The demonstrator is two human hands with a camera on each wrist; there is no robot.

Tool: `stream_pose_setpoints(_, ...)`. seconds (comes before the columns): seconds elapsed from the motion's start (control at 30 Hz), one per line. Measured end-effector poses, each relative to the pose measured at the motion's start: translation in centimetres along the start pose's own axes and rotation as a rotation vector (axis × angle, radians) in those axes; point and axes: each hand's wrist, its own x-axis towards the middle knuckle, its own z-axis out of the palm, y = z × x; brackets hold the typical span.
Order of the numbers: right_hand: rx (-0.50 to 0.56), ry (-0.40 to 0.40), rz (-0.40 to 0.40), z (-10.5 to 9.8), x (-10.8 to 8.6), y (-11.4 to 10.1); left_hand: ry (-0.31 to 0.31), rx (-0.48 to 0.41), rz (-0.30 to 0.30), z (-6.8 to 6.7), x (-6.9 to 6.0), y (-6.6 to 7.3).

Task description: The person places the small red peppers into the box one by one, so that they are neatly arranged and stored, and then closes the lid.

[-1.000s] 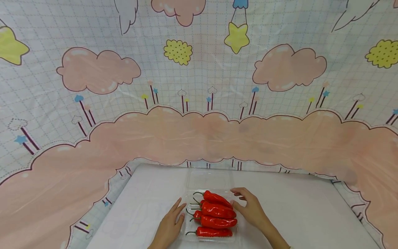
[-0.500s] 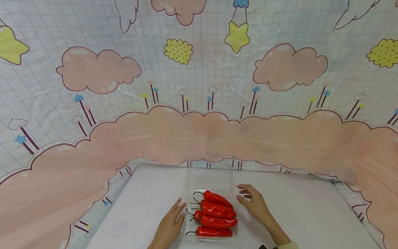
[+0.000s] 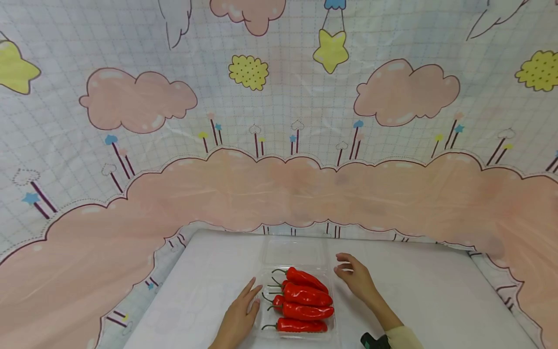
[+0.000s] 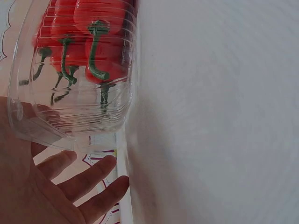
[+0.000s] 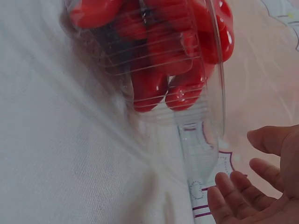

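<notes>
Several red peppers with green stems lie stacked in a clear plastic clamshell box, stems to the left. Its transparent lid is folded back flat behind it. My left hand rests along the box's left side, fingers loosely spread; the left wrist view shows the thumb side by the rim, partly behind the clear wall. Off to the right of the box, my right hand is in the air with relaxed, slightly bent fingers. In the right wrist view its fingers stand apart from the box, holding nothing.
A white table extends to both sides of the box. Behind it hangs a patterned cloth backdrop with clouds and stars. A dark device sits by the right sleeve at the bottom.
My right hand has left the box's right edge, moving right and a little farther back. Its sleeve and the dark device have come into view. My left hand and the peppers have stayed put.
</notes>
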Motion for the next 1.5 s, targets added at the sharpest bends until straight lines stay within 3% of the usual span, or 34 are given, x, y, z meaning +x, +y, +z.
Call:
stream_pose_setpoints(0.4, -0.01, -0.025, 0.112, 0.5, 1.6, 0.4, -0.003, -0.004, -0.009, 0.0, 0.0, 0.1)
stream_pose_setpoints(1.2, 0.034, -0.06, 0.176, 2.2, 3.7, 1.5, 0.017, 0.009, 0.008, -0.1, -0.1, 0.2)
stream_pose_setpoints(1.5, -0.038, -0.071, 0.202, 2.5, 4.2, 1.5, 0.015, 0.007, -0.007, 0.1, -0.1, 0.1)
